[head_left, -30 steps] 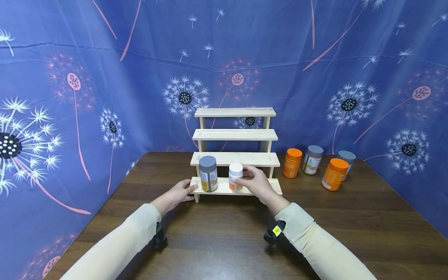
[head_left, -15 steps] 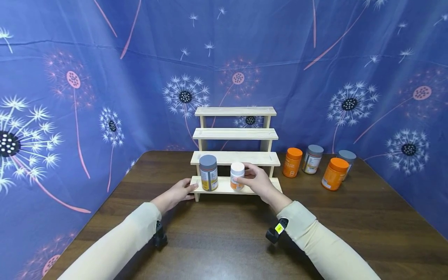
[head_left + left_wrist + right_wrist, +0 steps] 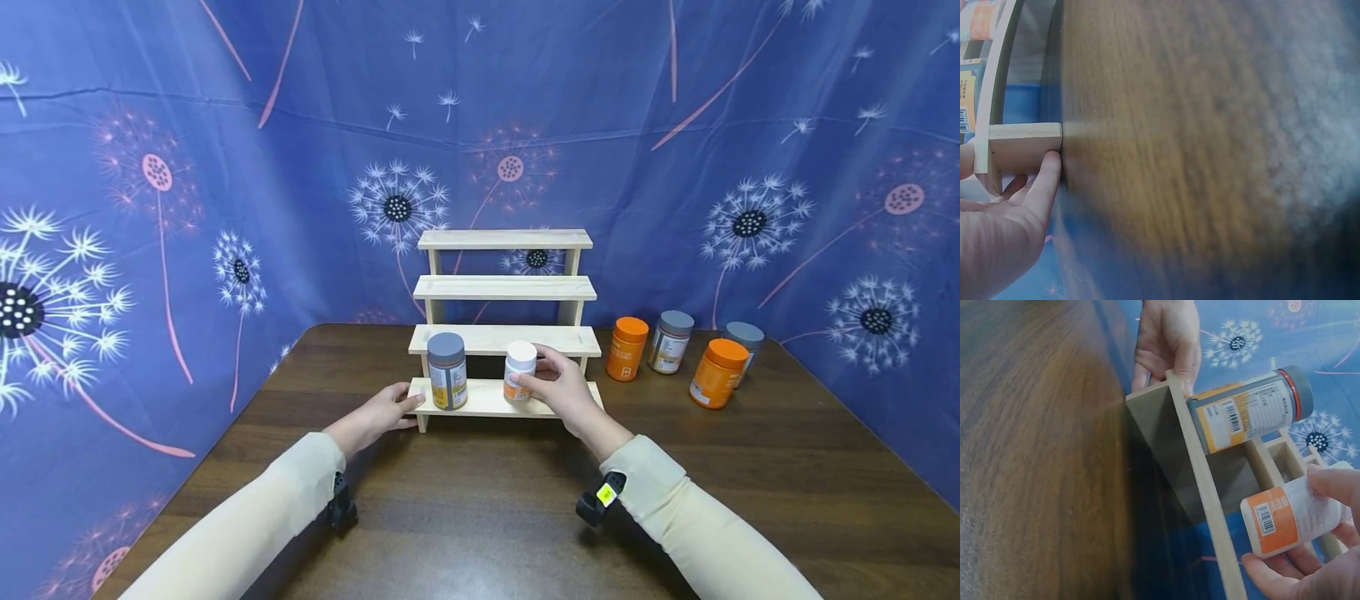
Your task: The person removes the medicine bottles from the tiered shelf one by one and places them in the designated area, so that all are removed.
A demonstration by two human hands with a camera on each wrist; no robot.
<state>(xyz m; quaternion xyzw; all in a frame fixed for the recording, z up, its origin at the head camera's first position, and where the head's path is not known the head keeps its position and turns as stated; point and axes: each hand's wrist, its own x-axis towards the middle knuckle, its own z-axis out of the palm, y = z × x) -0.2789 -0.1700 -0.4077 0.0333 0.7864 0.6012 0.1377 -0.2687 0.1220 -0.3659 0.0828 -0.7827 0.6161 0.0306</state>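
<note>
A four-step wooden display rack (image 3: 491, 288) stands at the middle back of the table. My left hand (image 3: 377, 415) grips the left end of its lowest step, thumb on top and fingers below against the side support (image 3: 1025, 147). A grey-lidded jar (image 3: 447, 377) with a yellow and white label stands upright on that step, close to the thumb. My right hand (image 3: 562, 390) holds a white-capped pill bottle (image 3: 519, 373) with an orange label between thumb and fingers, over the step's right half. Whether the bottle's base (image 3: 1257, 528) touches the wood, I cannot tell.
To the rack's right are two orange jars (image 3: 627, 350) and two grey-lidded jars (image 3: 671, 343), one partly hidden behind the nearer orange jar (image 3: 717, 375). Blue dandelion-print cloth (image 3: 645, 167) hangs behind and beside the dark wooden table (image 3: 480, 508).
My right hand has shifted the white bottle a little to the right along the lowest step. The left hand and the grey-lidded jar have stayed in place.
</note>
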